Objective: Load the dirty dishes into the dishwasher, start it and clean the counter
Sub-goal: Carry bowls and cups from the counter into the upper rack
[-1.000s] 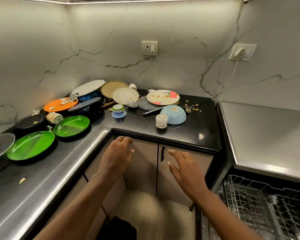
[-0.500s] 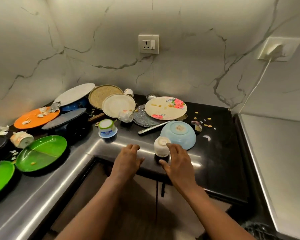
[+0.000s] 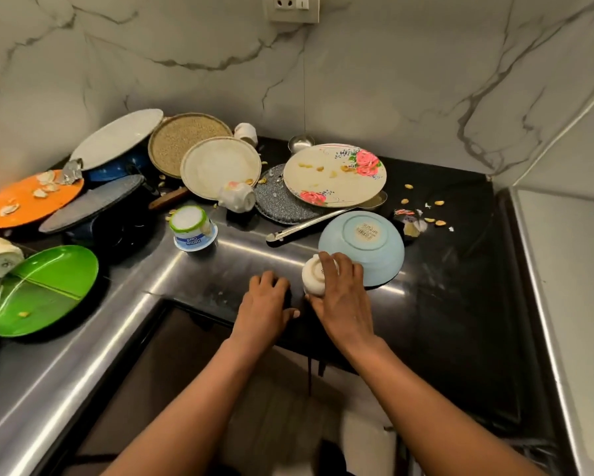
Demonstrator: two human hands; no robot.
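While the right hand (image 3: pixel 340 297) wraps the upturned white cup (image 3: pixel 318 274) mid-frame, left hand (image 3: pixel 266 304) rests empty, curled; ceramic, fragile, grip its sides.

Two bare forearms, no sleeves, left hand (image 3: pixel 266 305) and right hand (image 3: pixel 343 297) without rings or watch.

Head view: single wide-angle camera, worn.
Looks forward and steeply down, close over corner counter (image 3: pixel 192 280); both forearms enter from below.
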